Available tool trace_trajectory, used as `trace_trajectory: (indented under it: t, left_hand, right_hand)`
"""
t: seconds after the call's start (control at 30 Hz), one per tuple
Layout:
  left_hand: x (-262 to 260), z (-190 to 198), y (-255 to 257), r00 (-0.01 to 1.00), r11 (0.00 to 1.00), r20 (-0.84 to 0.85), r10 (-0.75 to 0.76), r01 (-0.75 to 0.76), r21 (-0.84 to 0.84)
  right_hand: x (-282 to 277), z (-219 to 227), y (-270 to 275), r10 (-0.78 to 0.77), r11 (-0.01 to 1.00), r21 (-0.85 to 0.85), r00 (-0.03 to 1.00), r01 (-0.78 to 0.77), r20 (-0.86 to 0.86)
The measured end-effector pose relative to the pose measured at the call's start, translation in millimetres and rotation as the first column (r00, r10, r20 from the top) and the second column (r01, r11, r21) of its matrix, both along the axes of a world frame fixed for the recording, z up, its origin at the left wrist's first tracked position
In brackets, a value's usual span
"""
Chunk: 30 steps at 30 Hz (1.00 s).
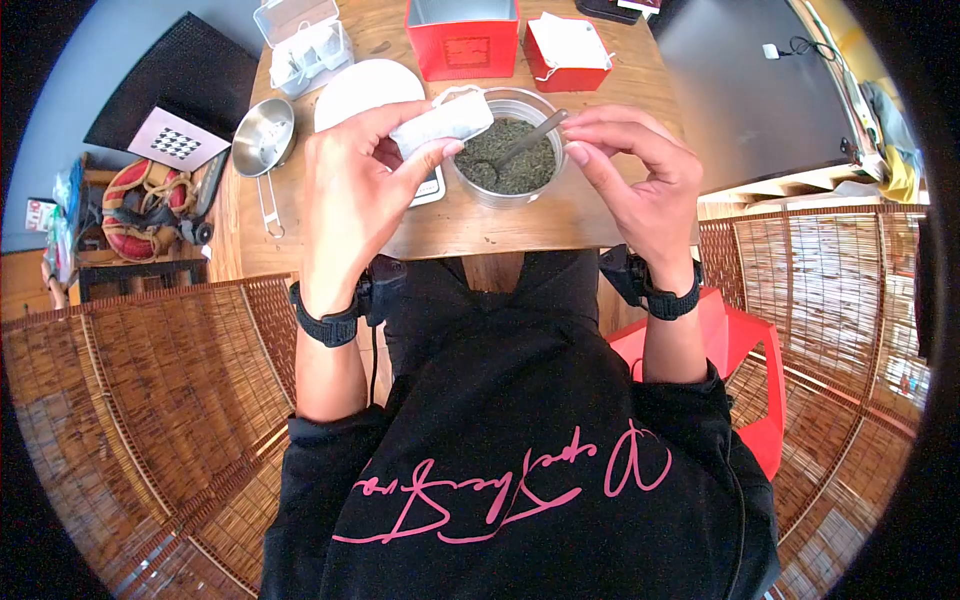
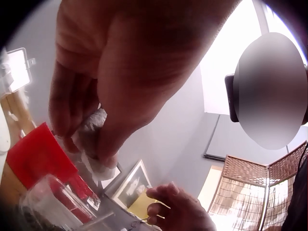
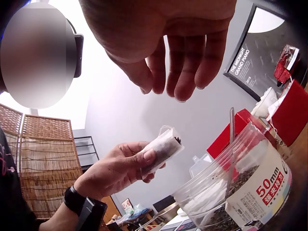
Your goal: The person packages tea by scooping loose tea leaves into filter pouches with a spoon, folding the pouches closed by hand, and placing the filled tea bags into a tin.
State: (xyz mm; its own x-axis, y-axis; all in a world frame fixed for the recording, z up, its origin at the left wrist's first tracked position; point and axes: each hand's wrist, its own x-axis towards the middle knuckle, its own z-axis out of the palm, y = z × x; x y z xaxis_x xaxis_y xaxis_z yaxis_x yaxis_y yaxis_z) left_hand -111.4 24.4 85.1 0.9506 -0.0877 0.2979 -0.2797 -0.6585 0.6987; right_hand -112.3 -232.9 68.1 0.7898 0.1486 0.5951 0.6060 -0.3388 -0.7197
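A white drawstring tea bag (image 1: 445, 122) is pinched between the thumb and fingers of my left hand (image 1: 350, 175), over the left rim of a clear plastic jar (image 1: 508, 198). Dark leaf bits show at the bag's open end in the right wrist view. Dried green tea leaves (image 1: 520, 172) fill the lower part of the jar, and a metal spoon (image 1: 535, 137) leans in them with its handle over the rim. My right hand (image 1: 645, 165) hovers beside the handle's end, fingers loosely bent and holding nothing; the right wrist view (image 3: 178, 57) shows them apart from the spoon.
Left of the jar stands a white scale with a round plate (image 1: 365, 85). A metal strainer or pan (image 1: 265, 135) lies farther left. Behind are a clear lidded box (image 1: 305, 45), a large red box (image 1: 462, 45) and a small red box of white bags (image 1: 570, 65).
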Motion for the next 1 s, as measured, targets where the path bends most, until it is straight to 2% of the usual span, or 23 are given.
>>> trace_trajectory:
  t: [0.13,0.53,0.7,1.0]
  left_hand:
    - [3.0,13.8,-4.3,0.998,1.0,-0.056,0.022,-0.023,-0.002]
    - [4.9,13.3,-7.7,0.997,0.995,0.031,-0.075,0.073,0.063]
    - [7.6,9.4,-7.0,0.983,0.988,0.139,-0.119,0.104,0.113]
    - [8.7,2.6,-8.4,0.989,0.991,0.111,-0.096,0.085,0.103]
  right_hand:
    - [-1.2,0.3,-0.8,-0.011,1.0,0.005,1.0,0.011,-0.022]
    - [-0.6,-1.1,-2.6,-0.01,1.0,-0.013,1.0,0.009,-0.015]
    - [-0.5,-2.1,-3.0,-0.002,1.0,-0.006,1.0,0.002,-0.022]
    - [-0.7,-6.4,-1.4,-0.039,0.998,-0.041,0.998,0.037,-0.044]
